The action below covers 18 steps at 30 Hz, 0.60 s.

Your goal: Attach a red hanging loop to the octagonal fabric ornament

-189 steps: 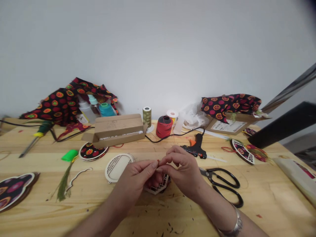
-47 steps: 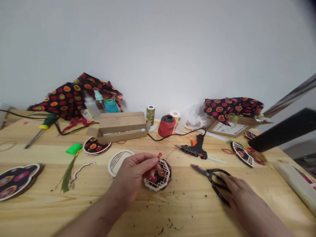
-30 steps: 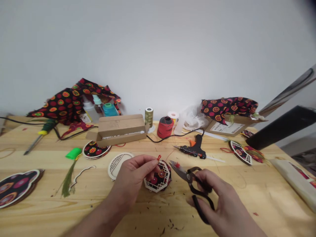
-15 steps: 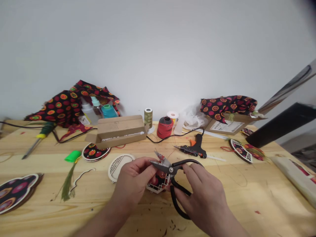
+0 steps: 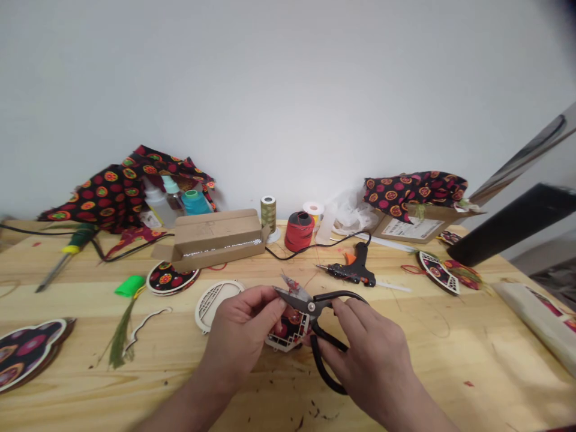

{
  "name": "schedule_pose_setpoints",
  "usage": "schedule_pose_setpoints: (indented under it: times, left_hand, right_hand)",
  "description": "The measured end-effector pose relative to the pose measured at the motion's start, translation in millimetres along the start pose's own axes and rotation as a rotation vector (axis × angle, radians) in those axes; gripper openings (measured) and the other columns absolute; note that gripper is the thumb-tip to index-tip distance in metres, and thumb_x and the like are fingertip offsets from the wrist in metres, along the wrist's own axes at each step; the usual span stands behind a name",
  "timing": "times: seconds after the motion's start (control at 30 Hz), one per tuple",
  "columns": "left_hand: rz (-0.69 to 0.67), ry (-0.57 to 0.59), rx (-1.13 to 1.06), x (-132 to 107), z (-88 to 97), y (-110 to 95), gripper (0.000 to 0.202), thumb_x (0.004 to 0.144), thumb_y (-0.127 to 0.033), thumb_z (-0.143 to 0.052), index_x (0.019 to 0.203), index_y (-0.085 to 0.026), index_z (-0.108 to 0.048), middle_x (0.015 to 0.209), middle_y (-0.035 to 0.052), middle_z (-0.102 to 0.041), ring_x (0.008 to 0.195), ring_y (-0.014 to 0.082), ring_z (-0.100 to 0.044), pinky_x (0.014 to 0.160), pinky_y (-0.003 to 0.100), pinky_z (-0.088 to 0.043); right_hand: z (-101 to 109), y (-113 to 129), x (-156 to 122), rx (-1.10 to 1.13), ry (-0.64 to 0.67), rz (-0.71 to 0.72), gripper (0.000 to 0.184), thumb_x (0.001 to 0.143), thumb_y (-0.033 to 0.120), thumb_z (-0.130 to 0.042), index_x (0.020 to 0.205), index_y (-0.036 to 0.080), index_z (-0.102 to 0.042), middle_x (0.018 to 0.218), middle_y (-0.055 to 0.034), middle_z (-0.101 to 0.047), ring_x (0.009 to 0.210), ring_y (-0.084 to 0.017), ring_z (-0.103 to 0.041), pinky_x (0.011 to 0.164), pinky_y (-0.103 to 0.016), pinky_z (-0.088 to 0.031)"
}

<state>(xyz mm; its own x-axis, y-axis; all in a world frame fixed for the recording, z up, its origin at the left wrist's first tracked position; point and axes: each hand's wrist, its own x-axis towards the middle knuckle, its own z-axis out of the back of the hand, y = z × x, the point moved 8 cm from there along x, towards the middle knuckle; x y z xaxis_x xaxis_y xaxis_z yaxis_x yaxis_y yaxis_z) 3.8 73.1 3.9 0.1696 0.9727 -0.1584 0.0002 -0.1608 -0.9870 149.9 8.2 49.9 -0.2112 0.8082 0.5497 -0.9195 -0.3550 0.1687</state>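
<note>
Scissors (image 5: pixel 311 306) had moved from the right-hand part of the worktop (image 5: pixel 90 402), where they lay 1.6 seconds earlier, to a raised position over the octagonal ornament (image 5: pixel 292 330); within the last half second they had scarcely shifted. The right hand (image 5: pixel 375 354) gripped them by the black handles, its fingers at the upper handle and its thumb at the lower one. The blades stood apart in a narrow V pointing left and away from the person, the nearer blade meeting the tips of the left hand (image 5: pixel 240 333). The left thumb and forefinger were closed in a narrow pinch on the red cord at the top of the ornament; this cord, clearly seen at the fingertips a second before, was now largely masked by the blades. The ornament, a pale lattice frame over dark printed fabric, lay between the hands, its upper part covered by the left fingers and the scissors.

Just left of the left hand lay a pale openwork disc (image 5: pixel 216 300); farther left, a wavy pale strip (image 5: pixel 146 321) and an olive tassel (image 5: pixel 119 342). Beyond the hands were a glue gun (image 5: pixel 355 267), a red thread spool (image 5: pixel 299 233) and a long cardboard box (image 5: pixel 220 240). Dark specks were scattered over the near worktop.
</note>
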Motion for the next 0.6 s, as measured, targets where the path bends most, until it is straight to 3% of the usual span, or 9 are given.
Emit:
schedule_pose_setpoints:
  times: [0.27,0.4,0.5,0.6]
  left_hand:
    - [-0.031,-0.009,0.040,1,0.6,-3,0.012,0.073,-0.024,-0.063,0.063,-0.019,-0.069,0.050,-0.0026,-0.057,0.050,0.0117,-0.050,0.047,0.019,-0.041]
    - [-0.027,-0.012,0.043,1,-0.3,-5,0.021,0.072,-0.025,-0.064,0.052,-0.019,-0.063,0.049,-0.0030,-0.057,0.049,0.0104,-0.048,0.046,0.018,-0.041]
    - [-0.020,-0.026,0.024,0,1.4,-5,0.014,0.072,-0.025,-0.065,0.060,-0.018,-0.068,0.050,-0.0029,-0.060,0.048,0.0095,-0.048,0.047,0.018,-0.041]
    - [-0.018,-0.069,-0.029,2,7.3,-3,0.008,0.070,-0.025,-0.068,0.069,-0.017,-0.071,0.057,-0.0014,-0.065,0.048,0.0086,-0.049,0.048,0.018,-0.042]
  right_hand:
    - [1,-2,1,0.005,-0.011,0.003,0.020,0.083,0.035,-0.054,0.087,0.015,-0.057,0.074,-0.0080,-0.065,0.066,-0.021,-0.062,0.053,-0.030,-0.047]
    - [1,1,1,-0.007,-0.024,0.018,0.021,0.086,0.035,-0.050,0.084,0.015,-0.057,0.070,-0.0066,-0.065,0.062,-0.020,-0.063,0.051,-0.028,-0.046]
    - [5,-1,-1,0.020,-0.041,0.010,0.020,0.087,0.033,-0.049,0.084,0.015,-0.057,0.068,-0.0056,-0.065,0.061,-0.018,-0.063,0.049,-0.025,-0.044]
    - [16,-21,-11,0.036,-0.039,-0.045,0.018,0.085,0.033,-0.053,0.087,0.015,-0.058,0.070,-0.0065,-0.065,0.062,-0.016,-0.063,0.047,-0.023,-0.043]
